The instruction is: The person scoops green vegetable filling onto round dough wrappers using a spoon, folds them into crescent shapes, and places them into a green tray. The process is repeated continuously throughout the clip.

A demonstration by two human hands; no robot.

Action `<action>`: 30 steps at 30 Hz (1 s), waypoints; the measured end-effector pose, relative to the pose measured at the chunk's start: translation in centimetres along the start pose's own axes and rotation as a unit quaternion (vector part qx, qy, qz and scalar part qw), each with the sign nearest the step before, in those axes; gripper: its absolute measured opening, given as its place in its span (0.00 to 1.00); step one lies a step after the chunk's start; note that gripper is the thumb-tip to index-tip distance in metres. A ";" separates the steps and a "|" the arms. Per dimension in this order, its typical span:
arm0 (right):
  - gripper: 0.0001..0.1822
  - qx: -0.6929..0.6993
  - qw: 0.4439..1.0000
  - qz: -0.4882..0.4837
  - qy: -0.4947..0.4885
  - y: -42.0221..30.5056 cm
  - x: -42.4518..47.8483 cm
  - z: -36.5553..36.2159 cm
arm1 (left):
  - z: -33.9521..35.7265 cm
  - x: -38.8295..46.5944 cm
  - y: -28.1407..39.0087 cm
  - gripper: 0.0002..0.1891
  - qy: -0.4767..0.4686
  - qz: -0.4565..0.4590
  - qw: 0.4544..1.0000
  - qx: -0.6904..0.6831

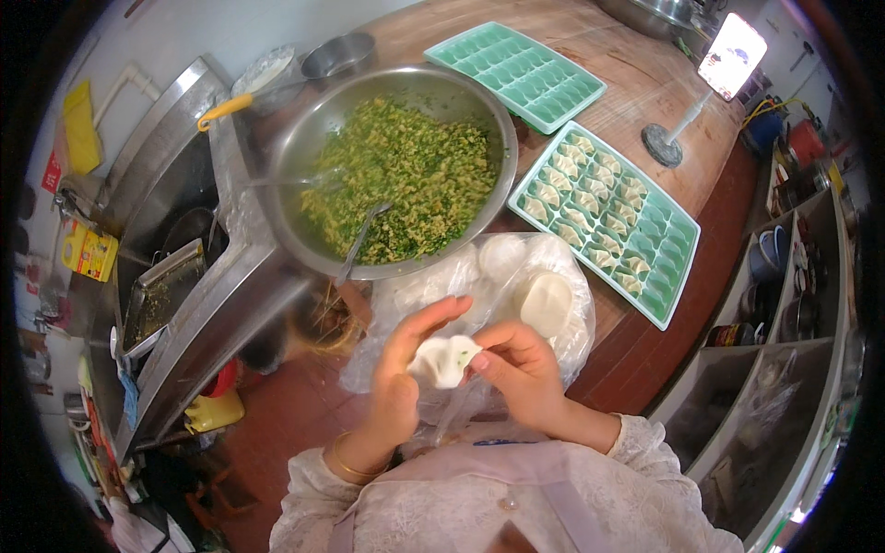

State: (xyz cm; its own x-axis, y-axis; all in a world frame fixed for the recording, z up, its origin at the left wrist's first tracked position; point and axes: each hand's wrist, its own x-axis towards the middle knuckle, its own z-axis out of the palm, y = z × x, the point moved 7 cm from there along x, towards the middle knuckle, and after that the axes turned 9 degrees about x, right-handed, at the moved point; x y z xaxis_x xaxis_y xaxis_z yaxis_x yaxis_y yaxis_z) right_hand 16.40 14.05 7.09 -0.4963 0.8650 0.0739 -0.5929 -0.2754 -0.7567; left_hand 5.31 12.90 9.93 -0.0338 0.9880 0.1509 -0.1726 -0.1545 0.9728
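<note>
Between my two hands is a pleated white dumpling with a small green fleck on its skin. My right hand pinches its right end between thumb and fingers. Around its left side curves my left hand, fingers raised and thumb hidden in part by the dumpling. Just beyond, a stack of round dough wrappers lies on a clear plastic bag. A wide steel bowl holds chopped green and yellow filling, with a metal spoon resting in it.
Right of the bowl, a green compartment tray holds rows of dumplings; another green tray lies behind it. A lit phone stands on a round-based holder. A steel sink is at left, shelves at right.
</note>
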 end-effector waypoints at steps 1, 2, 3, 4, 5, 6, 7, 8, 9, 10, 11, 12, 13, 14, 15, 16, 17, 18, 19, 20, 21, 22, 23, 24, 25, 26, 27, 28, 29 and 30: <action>0.06 0.001 1.000 -0.021 0.014 -0.4 0.0 -0.3 | -0.6 -0.2 -0.1 0.18 0.001 0.007 0.998 0.068; 0.06 -0.009 0.999 -0.041 0.013 -0.8 0.0 -0.4 | -1.8 -0.6 -0.2 0.16 0.002 0.015 0.991 0.136; 0.06 -0.020 0.998 -0.060 0.013 -1.1 -0.1 -0.5 | -2.5 -0.7 -0.4 0.14 0.003 0.021 0.979 0.201; 0.06 -0.031 0.996 -0.078 0.013 -1.5 -0.1 -0.5 | -2.9 -0.7 0.3 0.11 0.056 0.071 0.965 0.245; 0.07 -0.047 0.996 -0.077 0.010 -1.7 -0.1 -0.4 | -2.6 -0.4 1.1 0.10 0.047 0.103 0.949 0.294; 0.07 -0.063 0.995 -0.075 0.006 -1.9 -0.2 -0.3 | -2.2 -0.3 2.4 0.10 0.040 0.134 0.929 0.343; 0.08 -0.079 0.994 -0.073 0.003 -2.0 -0.2 -0.2 | -1.9 -0.2 3.4 0.09 0.032 0.165 0.905 0.390; 0.09 -0.088 0.993 -0.079 -0.002 -2.0 -0.3 -0.3 | -1.8 -0.3 3.7 0.09 0.027 0.173 0.901 0.397; 0.11 -0.097 0.991 -0.086 -0.006 -1.8 -0.4 -0.4 | -1.7 -0.3 3.9 0.08 0.023 0.181 0.897 0.402; 0.12 -0.107 0.990 -0.093 -0.010 -1.8 -0.5 -0.5 | -1.6 -0.3 4.0 0.08 0.018 0.190 0.893 0.408; 0.13 -0.110 0.989 -0.100 -0.005 -2.0 -0.6 -0.3 | -1.6 -0.5 4.0 0.08 0.008 0.204 0.889 0.410; 0.14 -0.113 0.988 -0.106 -0.002 -2.4 -0.7 0.1 | -1.6 -0.7 4.0 0.09 -0.002 0.218 0.884 0.413; 0.15 -0.115 0.987 -0.112 0.002 -2.6 -0.7 0.3 | -1.5 -0.9 4.0 0.09 -0.012 0.231 0.880 0.416; 0.15 -0.181 0.975 -0.131 -0.016 -3.0 -0.7 0.4 | -1.3 -1.0 4.1 0.10 -0.016 0.251 0.873 0.417; 0.15 -0.246 0.957 -0.150 -0.034 -3.4 -0.7 0.3 | -1.2 -1.2 4.1 0.10 -0.020 0.272 0.867 0.418; 0.15 -0.309 0.934 -0.169 -0.051 -3.6 -0.8 0.5 | -1.0 -1.4 4.2 0.11 -0.024 0.292 0.860 0.418; 0.15 -0.316 0.931 -0.177 -0.043 -3.9 -0.8 0.6 | -1.1 -1.5 4.0 0.11 -0.025 0.292 0.866 0.406; 0.14 -0.322 0.928 -0.185 -0.036 -4.2 -0.8 0.7 | -1.2 -1.6 3.8 0.12 -0.025 0.291 0.871 0.395; 0.14 -0.328 0.924 -0.193 -0.029 -4.5 -0.8 0.8 | -1.2 -1.7 3.7 0.12 -0.025 0.290 0.877 0.383; 0.14 -0.326 0.925 -0.195 -0.029 -4.6 -0.8 0.8 | -1.2 -1.7 3.6 0.12 -0.022 0.276 0.882 0.383; 0.14 -0.326 0.924 -0.197 -0.029 -4.7 -0.9 0.8 | -1.1 -1.6 3.6 0.12 -0.021 0.262 0.886 0.381; 0.15 -0.326 0.924 -0.199 -0.029 -4.8 -1.0 0.8 | -1.0 -1.5 3.5 0.12 -0.019 0.248 0.891 0.380; 0.14 -0.324 0.925 -0.197 -0.025 -4.9 -1.0 0.6 | -1.0 -1.3 3.2 0.12 -0.014 0.221 0.907 0.359; 0.14 -0.320 0.927 -0.194 -0.022 -4.8 -1.1 0.5 | -1.0 -1.1 2.8 0.12 -0.010 0.193 0.921 0.338; 0.14 -0.316 0.929 -0.190 -0.019 -4.7 -1.2 0.4 | -1.0 -1.0 2.4 0.12 -0.005 0.164 0.934 0.317; 0.13 -0.298 0.938 -0.179 -0.010 -4.4 -1.2 0.1 | -0.9 -1.1 2.5 0.12 -0.012 0.182 0.924 0.336; 0.13 -0.281 0.945 -0.168 0.001 -4.1 -1.4 -0.2 | -0.7 -1.2 2.6 0.13 -0.020 0.201 0.914 0.353; 0.12 -0.263 0.952 -0.157 0.013 -3.9 -1.4 -0.5 | -0.5 -1.4 2.7 0.13 -0.029 0.219 0.902 0.370; 0.13 -0.251 0.957 -0.148 0.004 -3.7 -1.4 -0.4 | -0.3 -1.4 2.7 0.14 -0.030 0.224 0.897 0.380; 0.13 -0.240 0.961 -0.139 -0.005 -3.6 -1.3 -0.3 | -0.1 -1.4 2.8 0.14 -0.030 0.228 0.892 0.389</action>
State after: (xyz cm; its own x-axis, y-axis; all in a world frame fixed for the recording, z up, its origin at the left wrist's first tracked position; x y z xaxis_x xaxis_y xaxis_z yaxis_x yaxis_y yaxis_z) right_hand 19.38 14.00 9.53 -0.3686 0.8728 0.3200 -0.3429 0.1924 -0.9195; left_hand 4.78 11.09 12.41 0.1314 0.8257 0.5486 0.5822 -0.5122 0.6314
